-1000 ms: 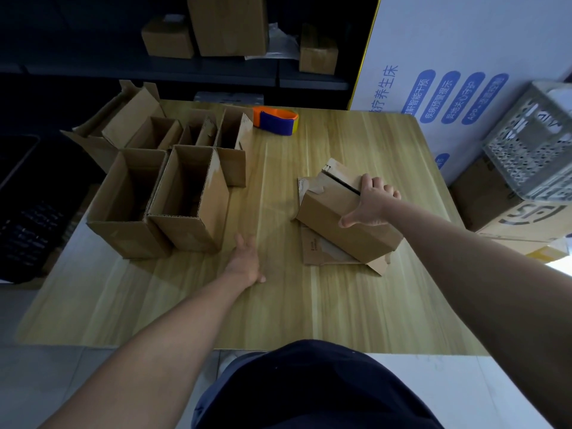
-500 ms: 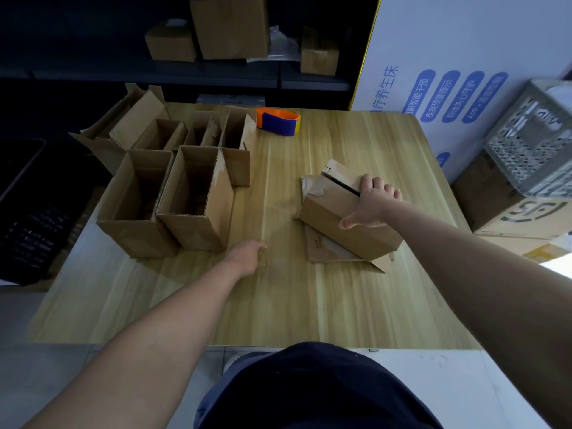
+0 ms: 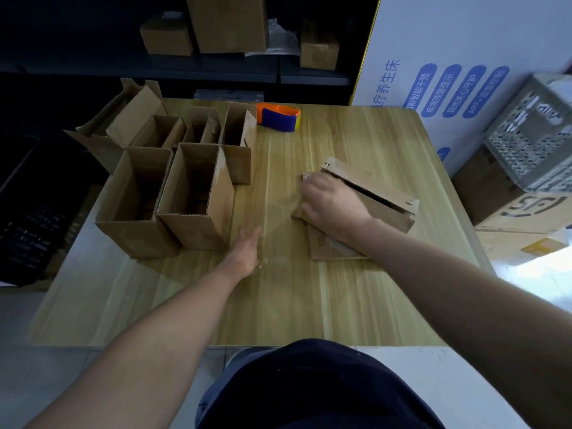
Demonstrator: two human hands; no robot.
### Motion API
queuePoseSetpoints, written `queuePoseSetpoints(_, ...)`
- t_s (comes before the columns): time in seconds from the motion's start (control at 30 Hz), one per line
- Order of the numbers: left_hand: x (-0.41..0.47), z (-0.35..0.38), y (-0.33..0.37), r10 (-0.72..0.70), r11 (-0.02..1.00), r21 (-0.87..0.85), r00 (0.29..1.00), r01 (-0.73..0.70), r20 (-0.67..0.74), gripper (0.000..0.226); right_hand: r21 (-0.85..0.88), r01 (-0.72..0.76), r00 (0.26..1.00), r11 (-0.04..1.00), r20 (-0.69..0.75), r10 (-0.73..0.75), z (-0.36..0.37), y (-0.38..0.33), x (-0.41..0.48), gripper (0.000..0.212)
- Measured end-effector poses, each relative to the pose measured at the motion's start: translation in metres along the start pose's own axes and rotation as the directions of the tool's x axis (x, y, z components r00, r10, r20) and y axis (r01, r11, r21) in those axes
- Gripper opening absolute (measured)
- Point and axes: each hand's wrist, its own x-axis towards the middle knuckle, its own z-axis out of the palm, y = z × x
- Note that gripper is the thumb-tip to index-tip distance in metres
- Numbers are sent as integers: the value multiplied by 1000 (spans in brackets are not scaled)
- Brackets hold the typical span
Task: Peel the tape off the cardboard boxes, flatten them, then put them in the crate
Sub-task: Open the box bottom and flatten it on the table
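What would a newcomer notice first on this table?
The right hand gripping a small cardboard box, right of centre on the table. Then the cluster of open boxes standing on the left, and the orange-and-blue tape dispenser at the far edge.

1. Table (image 3: 340,305): pale yellow-brown wood grain, running in stripes.
2. Box (image 3: 387,209), centre right, and boxes (image 3: 192,193), left: plain brown.
3. Dispenser (image 3: 280,117), top centre: orange and blue.
4. Crate (image 3: 532,150), right: grey, perforated.
5. Panel (image 3: 464,41), upper right: white, blue ovals.
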Motion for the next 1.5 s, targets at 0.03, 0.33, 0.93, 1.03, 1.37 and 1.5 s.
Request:
queuePoseSetpoints(0.03,0,0,-1,5,1000,-28,1000,-5,-1,62,9,49,996,999,75,-50,11,-13,0,40)
queuePoseSetpoints(0.33,0,2,-19,-56,972,-225,997,68,60,70,-75,27,729,997,684,32,106,-58,0,58)
queuePoseSetpoints(0.93,-26,-33,-9,-8,995,96,987,-8,161,39,-308,-153,613,939,715,335,126,-69,12,81)
queuePoseSetpoints(1.03,-34,-38,-1,29,959,279,997,-49,74,38,-298,-196,599,934,718,354,127,-70,11,83)
queuePoseSetpoints(1.37,-21,-42,5,47,995,69,950,-72,308,61,-203,-262,570,943,756,321,127,-65,7,89)
queuePoseSetpoints(1.5,-17,-30,-9,-66,995,98,936,34,345,51,15,-343,620,939,755,214,128,-53,2,74)
